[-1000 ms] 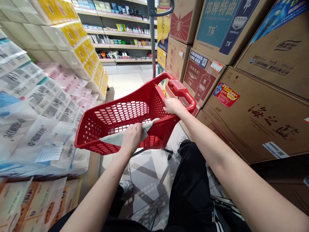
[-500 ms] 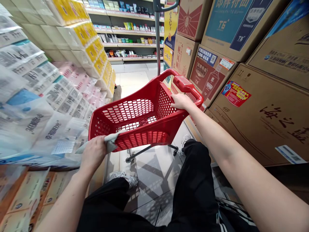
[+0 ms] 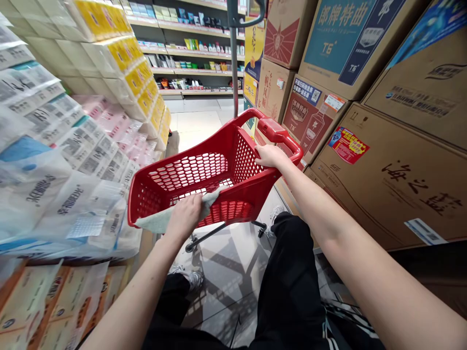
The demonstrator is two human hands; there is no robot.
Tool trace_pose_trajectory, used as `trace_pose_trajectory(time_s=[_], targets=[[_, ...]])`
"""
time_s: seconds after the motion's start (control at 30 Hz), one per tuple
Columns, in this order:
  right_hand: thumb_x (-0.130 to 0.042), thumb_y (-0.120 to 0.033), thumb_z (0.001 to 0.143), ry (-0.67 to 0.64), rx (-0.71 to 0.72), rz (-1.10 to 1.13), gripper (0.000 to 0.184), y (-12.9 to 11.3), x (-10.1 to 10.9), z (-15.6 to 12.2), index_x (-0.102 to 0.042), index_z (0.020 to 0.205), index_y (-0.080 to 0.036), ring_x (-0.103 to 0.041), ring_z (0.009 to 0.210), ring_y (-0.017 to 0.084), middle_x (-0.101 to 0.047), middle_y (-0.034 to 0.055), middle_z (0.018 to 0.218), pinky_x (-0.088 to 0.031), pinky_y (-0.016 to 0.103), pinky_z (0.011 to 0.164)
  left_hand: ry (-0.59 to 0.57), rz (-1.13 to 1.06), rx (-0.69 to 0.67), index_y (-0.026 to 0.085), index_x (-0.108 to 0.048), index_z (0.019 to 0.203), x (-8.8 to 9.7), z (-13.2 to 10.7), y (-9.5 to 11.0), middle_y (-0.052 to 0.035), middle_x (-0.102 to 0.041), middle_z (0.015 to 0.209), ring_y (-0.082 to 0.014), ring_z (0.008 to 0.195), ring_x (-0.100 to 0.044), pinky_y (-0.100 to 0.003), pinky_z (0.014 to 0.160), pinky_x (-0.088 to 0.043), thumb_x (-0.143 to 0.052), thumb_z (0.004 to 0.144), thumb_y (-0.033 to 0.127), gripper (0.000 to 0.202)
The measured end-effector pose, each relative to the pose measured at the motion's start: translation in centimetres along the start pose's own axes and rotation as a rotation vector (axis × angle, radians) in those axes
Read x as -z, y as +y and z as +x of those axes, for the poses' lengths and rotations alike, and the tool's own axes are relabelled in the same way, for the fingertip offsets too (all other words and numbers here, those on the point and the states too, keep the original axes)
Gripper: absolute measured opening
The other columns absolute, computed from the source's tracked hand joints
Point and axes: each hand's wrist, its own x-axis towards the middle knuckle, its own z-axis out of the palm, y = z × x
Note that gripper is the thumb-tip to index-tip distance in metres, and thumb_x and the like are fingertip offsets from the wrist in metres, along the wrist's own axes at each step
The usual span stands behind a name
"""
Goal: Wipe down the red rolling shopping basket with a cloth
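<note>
A red plastic shopping basket on a wheeled frame [image 3: 243, 165] stands in front of me, its perforated walls showing. My left hand [image 3: 185, 216] presses a grey-green cloth [image 3: 160, 222] against the basket's near rim, with the cloth's end draped over the edge. My right hand [image 3: 269, 155] grips the rim on the far right side, just below the raised red handle [image 3: 275, 130]. The cloth is partly hidden under my left palm.
Plastic-wrapped paper packs [image 3: 62, 189] are stacked high on the left. Printed cardboard cartons [image 3: 394, 184] wall the right side. Goods shelves [image 3: 193, 53] stand ahead beyond a metal pole [image 3: 233, 58]. The tiled floor [image 3: 226, 277] lies below, around my black trousers and shoes.
My left hand and cloth have slid left along the near rim and come back right. The basket has swung slightly, while my right hand stays on the rim.
</note>
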Motion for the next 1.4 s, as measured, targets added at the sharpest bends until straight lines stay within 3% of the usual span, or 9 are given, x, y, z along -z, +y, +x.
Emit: trace_pose_trajectory(time_s=[0.1, 0.23, 0.53, 0.63, 0.87, 1.0, 1.13, 1.27, 1.4], targets=[[-0.054, -0.036, 0.085, 0.011, 0.007, -0.005, 0.037, 0.3, 0.2, 0.0, -0.059, 0.115, -0.015, -0.065, 0.104, 0.031, -0.068, 0.0161, 0.115, -0.051, 0.04, 0.086, 0.024, 0.002, 0.004, 0.014, -0.055, 0.104, 0.0, 1.1, 1.7, -0.0166, -0.063, 0.096, -0.03, 0.091, -0.06, -0.042, 0.081, -0.046, -0.034, 0.092, 0.019, 0.025], [-0.055, -0.039, 0.085, 0.032, 0.014, -0.014, 0.038, 0.6, 0.1, 0.3, -0.061, 0.114, -0.015, -0.065, 0.105, 0.031, -0.069, 0.0159, 0.113, -0.05, 0.039, 0.086, 0.071, 0.015, -0.017, 0.015, -0.054, 0.112, -0.6, 0.2, 0.7, -0.0158, -0.063, 0.101, -0.0291, 0.095, -0.059, -0.042, 0.085, -0.045, -0.032, 0.095, 0.025, 0.029], [-0.057, -0.036, 0.085, 0.072, 0.04, -0.016, 0.033, 0.6, 0.1, 0.4, -0.066, 0.108, -0.014, -0.067, 0.096, 0.027, -0.071, 0.0137, 0.107, -0.05, 0.034, 0.083, 0.001, 0.213, 0.147, 0.017, -0.051, 0.106, -1.6, -7.4, -9.2, -0.0118, -0.061, 0.088, -0.0285, 0.082, -0.059, -0.041, 0.076, -0.046, -0.025, 0.094, 0.034, 0.033], [-0.059, -0.039, 0.084, 0.104, 0.017, -0.045, 0.033, 0.5, 0.3, 0.4, -0.068, 0.104, -0.014, -0.067, 0.095, 0.028, -0.072, 0.0138, 0.104, -0.049, 0.035, 0.083, -0.034, 0.288, 0.219, 0.018, -0.05, 0.1, -1.7, -8.7, -10.5, -0.0076, -0.059, 0.081, -0.0274, 0.076, -0.057, -0.038, 0.069, -0.044, -0.021, 0.094, 0.037, 0.035], [-0.037, -0.024, 0.095, 0.296, -0.185, -0.008, 0.036, -2.1, -0.5, -0.8, -0.069, 0.106, -0.011, -0.065, 0.096, 0.027, -0.07, 0.0181, 0.107, -0.047, 0.035, 0.083, -0.037, 0.28, 0.218, 0.018, -0.053, 0.09, -1.1, -8.0, -8.2, -0.0107, -0.062, 0.081, -0.0279, 0.075, -0.059, -0.037, 0.068, -0.04, -0.023, 0.093, 0.028, 0.031], [-0.041, -0.041, 0.095, 0.36, -0.253, -0.003, 0.048, -3.9, -2.5, -1.3, -0.065, 0.118, -0.007, -0.056, 0.115, 0.029, -0.061, 0.0219, 0.126, -0.04, 0.04, 0.097, -0.019, 0.263, 0.255, 0.016, -0.055, 0.092, -0.5, -7.5, -5.7, -0.0128, -0.063, 0.085, -0.0289, 0.078, -0.06, -0.038, 0.069, -0.039, -0.028, 0.093, 0.027, 0.029], [-0.041, -0.046, 0.093, 0.268, -0.095, -0.034, 0.049, -4.7, -4.1, -0.8, -0.072, 0.111, -0.013, -0.04, 0.134, 0.031, -0.051, 0.0171, 0.142, -0.03, 0.042, 0.105, -0.018, 0.214, 0.244, 0.016, -0.056, 0.091, -0.5, -7.0, -2.7, -0.012, -0.063, 0.084, -0.0265, 0.079, -0.061, -0.035, 0.068, -0.04, -0.032, 0.093, 0.03, 0.028], [-0.029, -0.036, 0.096, 0.109, 0.037, -0.067, 0.053, -4.6, -4.8, 0.3, -0.076, 0.098, -0.014, -0.059, 0.111, 0.025, -0.072, 0.0145, 0.11, -0.032, 0.039, 0.097, -0.03, 0.141, 0.154, 0.015, -0.056, 0.094, -0.9, -6.2, -1.0, -0.0114, -0.064, 0.085, -0.0244, 0.078, -0.063, -0.033, 0.066, -0.041, -0.03, 0.096, 0.034, 0.032], [-0.031, -0.037, 0.094, 0.056, 0.053, -0.104, 0.053, -3.9, -4.8, 1.2, -0.077, 0.097, -0.012, -0.064, 0.098, 0.026, -0.074, 0.0156, 0.101, -0.031, 0.039, 0.094, -0.058, 0.035, 0.054, 0.017, -0.057, 0.099, -1.4, -6.3, -1.8, -0.0095, -0.064, 0.087, -0.0229, 0.081, -0.063, -0.033, 0.073, -0.045, -0.03, 0.098, 0.036, 0.033]])
